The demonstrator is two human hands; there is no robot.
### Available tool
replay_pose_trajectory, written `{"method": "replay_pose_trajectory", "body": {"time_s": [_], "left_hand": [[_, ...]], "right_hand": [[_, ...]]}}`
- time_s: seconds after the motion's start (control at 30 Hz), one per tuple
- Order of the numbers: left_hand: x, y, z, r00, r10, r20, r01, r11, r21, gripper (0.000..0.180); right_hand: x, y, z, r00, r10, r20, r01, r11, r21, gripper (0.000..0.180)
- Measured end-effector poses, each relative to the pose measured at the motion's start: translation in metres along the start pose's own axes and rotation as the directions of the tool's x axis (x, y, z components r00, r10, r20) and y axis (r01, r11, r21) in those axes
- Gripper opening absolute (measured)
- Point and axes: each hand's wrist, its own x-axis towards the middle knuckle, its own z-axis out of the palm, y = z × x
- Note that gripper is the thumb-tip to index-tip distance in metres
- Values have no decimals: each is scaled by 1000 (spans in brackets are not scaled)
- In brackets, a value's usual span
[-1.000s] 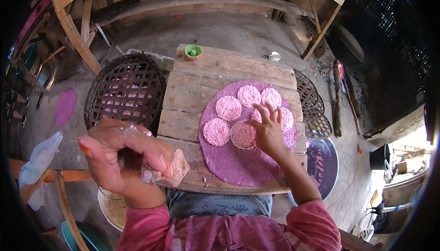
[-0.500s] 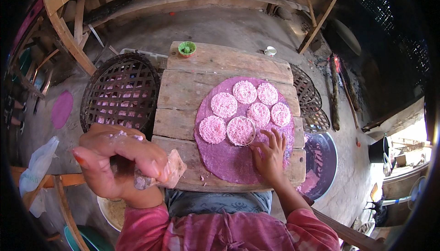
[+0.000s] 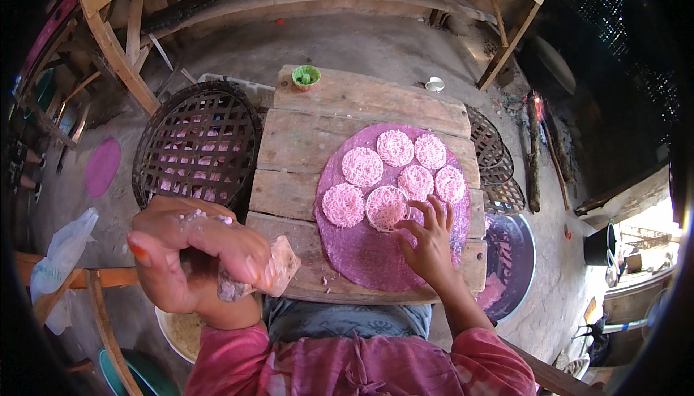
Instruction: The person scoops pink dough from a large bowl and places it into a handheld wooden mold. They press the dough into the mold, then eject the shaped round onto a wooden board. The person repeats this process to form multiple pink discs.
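Note:
My left hand [image 3: 195,251], with pink bits stuck on it, is closed round a crumpled, pinkish, see-through bag [image 3: 285,266], raised near the table's left front side. My right hand [image 3: 430,244] has its thumb and index finger together at the near right rim of a thin round ring mould [image 3: 371,217], the other fingers spread. Inside the ring lies a disc of pink noodle-like strands [image 3: 387,207]. Several similar discs, such as the pink disc [image 3: 343,205] left of the ring, lie on a round purple mat [image 3: 354,259].
The mat lies on a wooden plank table [image 3: 289,150]. A green fluted cup [image 3: 306,76] stands at its far left corner. Dark woven trays [image 3: 144,143] flank the table. At right are a basin [image 3: 526,251] with pink dough, a white cup [image 3: 434,84] and a fire [image 3: 538,101].
My right thumb and index finger have drawn in to the ring's rim. The whole view has shifted slightly; my left hand keeps its hold on the bag.

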Motion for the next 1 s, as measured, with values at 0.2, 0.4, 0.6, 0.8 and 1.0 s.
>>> {"method": "replay_pose_trajectory", "body": {"time_s": [0.2, 0.4, 0.6, 0.8, 1.0], "left_hand": [[-3, 1, -2, 999, 3, -38, 1, 994, 112, 80], [-2, 0, -2, 1000, -3, 0, 3, 1000, -19, 81], [-1, 1, 1, 999, -8, -41, 9, 1000, 20, 82], [-1, 0, 10, 994, 39, -105, -23, 988, 156, 80], [-5, -2, 7, 990, 42, -134, -27, 993, 114, 75]], "right_hand": [[7, 13, 3, 996, 60, -62, -52, 991, 126, 8], [15, 17, 3, 998, 30, 52, -30, 1000, 3, 12], [34, 24, -17, 974, -91, 206, 73, 993, 96, 61], [55, 25, -9, 903, -154, 400, 152, 988, 37, 97], [50, 28, -32, 955, -177, 238, 143, 978, 152, 89]]}}
